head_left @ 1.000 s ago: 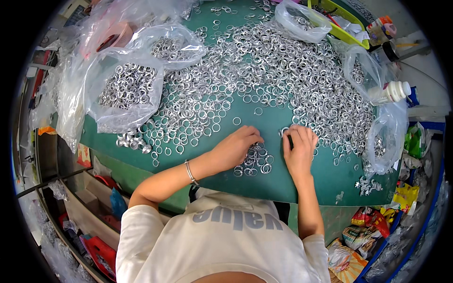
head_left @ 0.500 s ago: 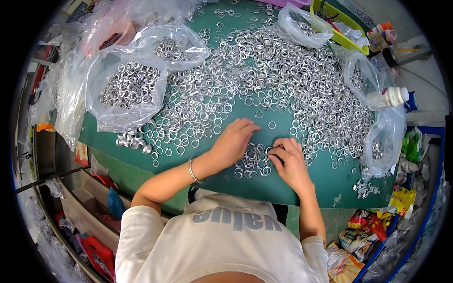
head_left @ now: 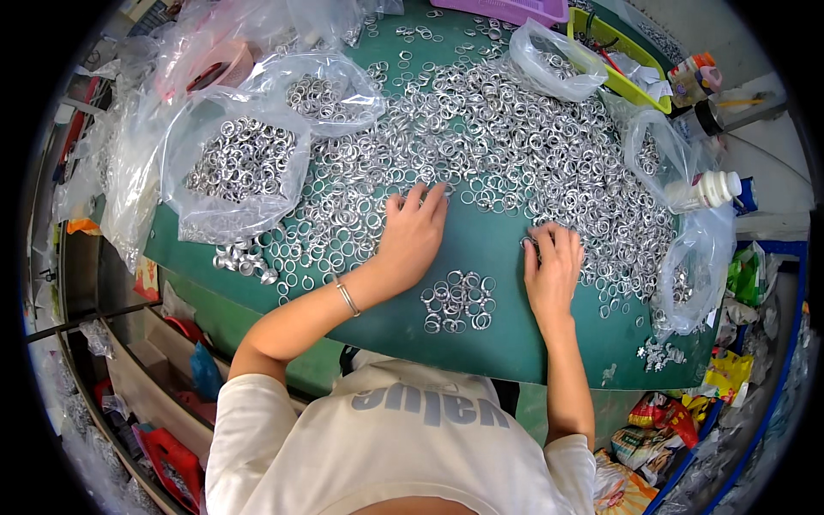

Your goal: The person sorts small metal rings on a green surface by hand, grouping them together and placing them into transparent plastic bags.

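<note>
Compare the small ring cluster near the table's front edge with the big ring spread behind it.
Extent: the small cluster is a compact patch; the big spread covers much of the green table.
Depth: the small cluster looks shallow; the big spread is thickly heaped in places.
Place: the small cluster lies nearer the person than the big spread.
Shared: both are silver-coloured rings.

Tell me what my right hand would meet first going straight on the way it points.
Your right hand would probably meet the big pile of silver rings first; whether it touches some now is unclear.

White short-sleeved shirt, grey lettering; silver bangle.
</note>
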Action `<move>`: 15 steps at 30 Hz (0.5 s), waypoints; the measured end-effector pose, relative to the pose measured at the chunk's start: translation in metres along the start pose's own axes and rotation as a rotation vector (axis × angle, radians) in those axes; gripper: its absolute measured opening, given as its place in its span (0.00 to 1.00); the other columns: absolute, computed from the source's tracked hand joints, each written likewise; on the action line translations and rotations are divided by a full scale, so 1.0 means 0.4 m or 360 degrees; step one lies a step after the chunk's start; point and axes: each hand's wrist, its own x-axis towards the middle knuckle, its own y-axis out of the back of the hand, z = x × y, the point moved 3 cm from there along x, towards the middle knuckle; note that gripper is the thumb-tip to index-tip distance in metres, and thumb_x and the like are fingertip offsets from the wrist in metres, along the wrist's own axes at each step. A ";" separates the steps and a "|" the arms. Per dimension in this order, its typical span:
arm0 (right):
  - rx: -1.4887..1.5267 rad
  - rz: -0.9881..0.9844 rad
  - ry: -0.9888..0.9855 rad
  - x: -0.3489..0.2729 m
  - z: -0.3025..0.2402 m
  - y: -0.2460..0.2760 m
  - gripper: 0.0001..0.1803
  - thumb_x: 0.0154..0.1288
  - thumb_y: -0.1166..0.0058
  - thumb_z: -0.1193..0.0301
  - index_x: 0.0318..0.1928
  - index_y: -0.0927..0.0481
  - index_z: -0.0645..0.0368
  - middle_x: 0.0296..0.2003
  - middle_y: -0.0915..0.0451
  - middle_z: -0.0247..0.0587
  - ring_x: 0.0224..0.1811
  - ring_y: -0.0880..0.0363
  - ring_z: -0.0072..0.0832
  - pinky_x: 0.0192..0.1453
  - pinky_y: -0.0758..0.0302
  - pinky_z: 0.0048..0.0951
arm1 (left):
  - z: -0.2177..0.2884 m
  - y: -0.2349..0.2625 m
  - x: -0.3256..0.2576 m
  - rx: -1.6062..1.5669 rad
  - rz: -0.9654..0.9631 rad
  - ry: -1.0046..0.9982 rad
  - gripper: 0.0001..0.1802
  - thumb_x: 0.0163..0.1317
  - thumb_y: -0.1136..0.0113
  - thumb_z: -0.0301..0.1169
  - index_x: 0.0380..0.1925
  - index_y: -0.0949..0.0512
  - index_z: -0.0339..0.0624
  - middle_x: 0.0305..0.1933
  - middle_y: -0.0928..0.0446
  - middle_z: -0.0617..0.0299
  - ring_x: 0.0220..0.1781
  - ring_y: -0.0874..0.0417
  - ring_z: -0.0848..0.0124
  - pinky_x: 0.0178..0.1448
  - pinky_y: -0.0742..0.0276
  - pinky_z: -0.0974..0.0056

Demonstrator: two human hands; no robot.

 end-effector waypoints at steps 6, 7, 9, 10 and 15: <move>-0.0106 0.0096 -0.0008 0.083 -0.028 -0.073 0.09 0.56 0.40 0.73 0.38 0.22 0.60 0.40 0.25 0.41 0.45 0.29 0.39 0.47 0.37 0.39 | 0.066 -0.043 0.080 -0.0050 -0.0007 -0.0337 0.29 0.52 0.46 0.23 0.59 0.31 0.33 0.67 0.35 0.54 0.66 0.35 0.57 0.59 0.38 0.48; -0.0100 0.0033 0.0015 0.080 -0.025 -0.066 0.09 0.55 0.40 0.73 0.37 0.22 0.60 0.39 0.25 0.41 0.44 0.30 0.38 0.47 0.37 0.39 | 0.060 -0.046 0.077 0.0010 -0.0005 -0.0298 0.29 0.53 0.46 0.24 0.59 0.31 0.32 0.67 0.35 0.54 0.66 0.35 0.57 0.60 0.38 0.48; -0.0077 -0.0105 0.0052 0.045 -0.020 -0.052 0.07 0.55 0.39 0.74 0.35 0.22 0.59 0.38 0.25 0.39 0.44 0.30 0.38 0.47 0.37 0.39 | 0.030 -0.046 0.050 0.0129 -0.0020 -0.0214 0.30 0.53 0.46 0.24 0.59 0.31 0.32 0.67 0.35 0.54 0.68 0.36 0.56 0.61 0.39 0.46; -0.0050 -0.0184 0.0072 0.026 -0.026 -0.043 0.08 0.53 0.39 0.75 0.35 0.21 0.60 0.36 0.25 0.39 0.44 0.29 0.37 0.46 0.37 0.38 | 0.013 -0.038 0.032 0.0145 -0.0049 -0.0162 0.30 0.52 0.46 0.23 0.59 0.32 0.32 0.69 0.38 0.53 0.69 0.38 0.55 0.61 0.40 0.45; 0.0408 -0.0427 0.0112 -0.005 -0.061 0.022 0.11 0.52 0.37 0.75 0.39 0.20 0.60 0.39 0.25 0.39 0.45 0.28 0.38 0.50 0.36 0.39 | 0.020 -0.015 0.012 -0.0109 -0.0131 -0.0144 0.34 0.50 0.47 0.19 0.62 0.34 0.32 0.72 0.42 0.51 0.74 0.43 0.55 0.65 0.44 0.41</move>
